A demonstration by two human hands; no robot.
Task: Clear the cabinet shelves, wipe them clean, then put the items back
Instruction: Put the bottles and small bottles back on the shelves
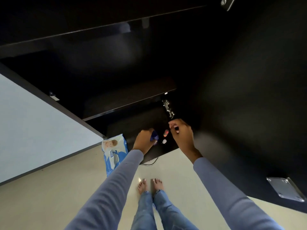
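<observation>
I look down into a dark cabinet with black shelves [129,103]. Down at the bottom shelf my left hand [144,141] grips a small blue bottle [154,136]. Right of it stand a small bottle with an orange-red top [166,132] and one with a white cap [164,141]. My right hand [181,135] hovers above those two, fingers loosely curled, holding nothing that I can make out. The shelf interiors are too dark to show any other items.
A blue and white pack of wet wipes [114,155] stands on the pale floor beside the cabinet's left side. The open black door [249,113] with metal hinges [167,107] fills the right. My bare feet [150,185] are on the floor below.
</observation>
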